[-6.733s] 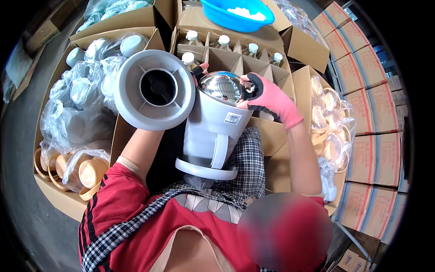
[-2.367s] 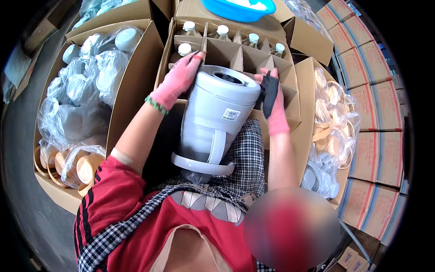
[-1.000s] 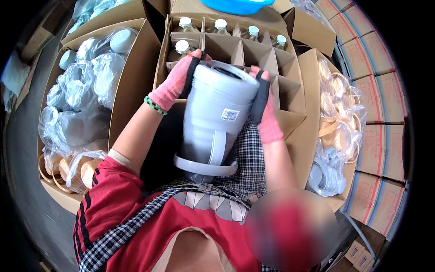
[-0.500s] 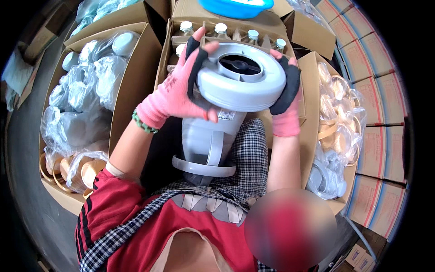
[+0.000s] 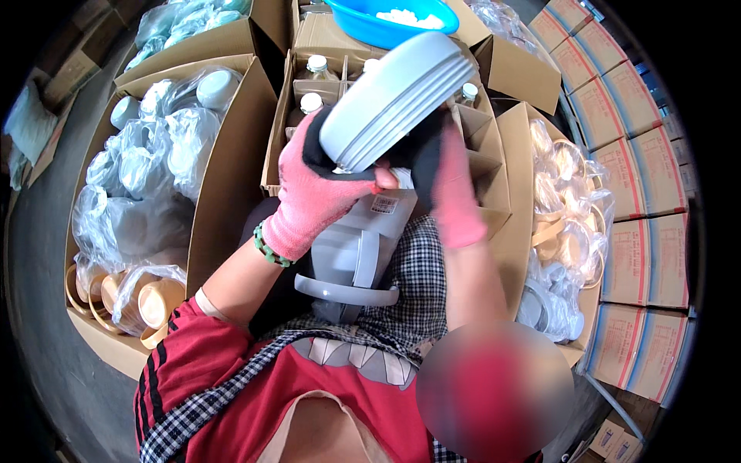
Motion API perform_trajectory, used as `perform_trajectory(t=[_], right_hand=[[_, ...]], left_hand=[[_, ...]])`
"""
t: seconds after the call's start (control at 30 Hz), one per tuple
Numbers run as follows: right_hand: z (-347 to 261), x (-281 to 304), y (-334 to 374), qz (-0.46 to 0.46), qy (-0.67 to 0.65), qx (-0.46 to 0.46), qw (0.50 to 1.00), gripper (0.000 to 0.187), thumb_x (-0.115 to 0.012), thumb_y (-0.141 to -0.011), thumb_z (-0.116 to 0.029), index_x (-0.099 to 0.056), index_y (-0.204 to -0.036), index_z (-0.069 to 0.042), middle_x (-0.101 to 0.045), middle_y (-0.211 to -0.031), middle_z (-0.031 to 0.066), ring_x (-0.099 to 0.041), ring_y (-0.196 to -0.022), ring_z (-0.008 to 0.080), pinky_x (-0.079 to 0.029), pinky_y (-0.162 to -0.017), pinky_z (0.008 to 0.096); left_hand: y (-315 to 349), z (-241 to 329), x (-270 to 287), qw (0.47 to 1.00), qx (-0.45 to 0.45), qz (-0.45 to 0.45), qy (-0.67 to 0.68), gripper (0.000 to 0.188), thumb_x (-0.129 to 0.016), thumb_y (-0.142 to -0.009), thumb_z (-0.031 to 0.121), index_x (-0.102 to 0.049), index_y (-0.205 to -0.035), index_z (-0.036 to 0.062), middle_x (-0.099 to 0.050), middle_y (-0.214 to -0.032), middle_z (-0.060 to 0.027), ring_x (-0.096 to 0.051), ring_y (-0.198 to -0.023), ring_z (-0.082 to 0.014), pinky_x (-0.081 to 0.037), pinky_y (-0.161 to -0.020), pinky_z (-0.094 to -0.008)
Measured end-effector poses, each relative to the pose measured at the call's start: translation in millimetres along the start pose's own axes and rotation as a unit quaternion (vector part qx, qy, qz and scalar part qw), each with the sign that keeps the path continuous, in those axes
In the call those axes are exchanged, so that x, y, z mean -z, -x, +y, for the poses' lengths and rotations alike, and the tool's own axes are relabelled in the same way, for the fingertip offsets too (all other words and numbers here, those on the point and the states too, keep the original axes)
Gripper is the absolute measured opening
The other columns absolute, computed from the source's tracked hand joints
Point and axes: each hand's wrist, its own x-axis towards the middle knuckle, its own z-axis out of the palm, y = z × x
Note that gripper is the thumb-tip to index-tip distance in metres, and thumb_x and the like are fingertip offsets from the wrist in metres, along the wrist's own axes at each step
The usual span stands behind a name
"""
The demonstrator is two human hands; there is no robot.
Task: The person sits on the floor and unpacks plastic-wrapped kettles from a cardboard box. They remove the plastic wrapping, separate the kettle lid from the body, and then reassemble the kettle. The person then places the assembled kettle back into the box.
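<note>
A thick round light-grey plastic lid (image 5: 397,100) is tilted up on its side in front of me, its ridged rim facing right. My left hand (image 5: 320,185), in a pink glove with black fingers, grips the lid's lower left edge, thumb below. My right hand (image 5: 451,185), gloved alike, is close to the lid's lower right side; it is smeared by motion and its fingers are hidden. Below, a grey plastic jug (image 5: 359,247) with a handle, a wide ring and a barcode label rests against my lap on the checked apron (image 5: 424,270).
Ahead stands a divided carton (image 5: 494,166) with white-capped bottles (image 5: 317,65). Behind it is a blue basin (image 5: 363,23) holding white pieces. Cartons of bagged grey parts (image 5: 139,208) and bagged tan parts (image 5: 563,231) flank me. Stacked boxes (image 5: 629,262) line the right.
The lid has tipped from nearly flat to steeply upright and shows its ridged side. My right hand has moved from its right rim inward and down. The blue basin shows more fully.
</note>
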Motion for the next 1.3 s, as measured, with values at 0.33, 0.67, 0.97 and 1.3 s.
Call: perform_trajectory(t=[0.33,0.67,0.97,1.3], right_hand=[[63,86,-38,0.152,-0.012,-0.089,0.984,0.068,-0.032,-0.083,-0.061,-0.045,-0.116,-0.003,-0.055,-0.096,0.008,-0.051,-0.088,0.0128,-0.041,-0.077,0.0314],[124,94,-16,0.047,-0.084,-0.069,0.993,0.057,-0.037,-0.087,-0.049,-0.047,-0.114,0.0,-0.051,-0.109,0.0081,-0.046,-0.099,0.015,-0.034,-0.09,0.0259],[109,72,2,0.091,0.048,-0.013,0.995,0.043,-0.042,-0.086,-0.038,-0.054,-0.104,-0.001,-0.054,-0.101,0.0061,-0.047,-0.092,0.0129,-0.036,-0.084,0.0248],[117,75,7,0.099,0.049,0.011,0.994,0.042,-0.041,-0.086,-0.035,-0.05,-0.108,0.0,-0.053,-0.103,0.0072,-0.046,-0.095,0.0146,-0.036,-0.085,0.0258]], left_hand=[[-63,-62,29,0.945,-0.139,-0.202,-0.216,0.059,-0.072,-0.062,0.04,-0.053,-0.101,-0.0003,-0.056,-0.09,-0.0152,-0.055,-0.084,-0.0297,-0.045,-0.075,-0.035],[-42,-62,8,0.86,-0.145,-0.424,-0.245,0.032,-0.051,-0.082,0.027,-0.056,-0.094,-0.0029,-0.054,-0.091,-0.0192,-0.052,-0.085,-0.0336,-0.043,-0.074,-0.0373],[-44,-65,16,0.907,-0.079,-0.379,-0.167,0.03,-0.056,-0.079,0.028,-0.058,-0.077,-0.0016,-0.055,-0.071,-0.0161,-0.054,-0.069,-0.0315,-0.044,-0.062,-0.0357],[-43,-122,15,0.918,0.288,-0.24,0.132,0.051,-0.046,-0.085,0.043,-0.046,-0.114,0.0008,-0.056,-0.099,-0.0088,-0.055,-0.084,-0.0149,-0.045,-0.076,-0.0261]])
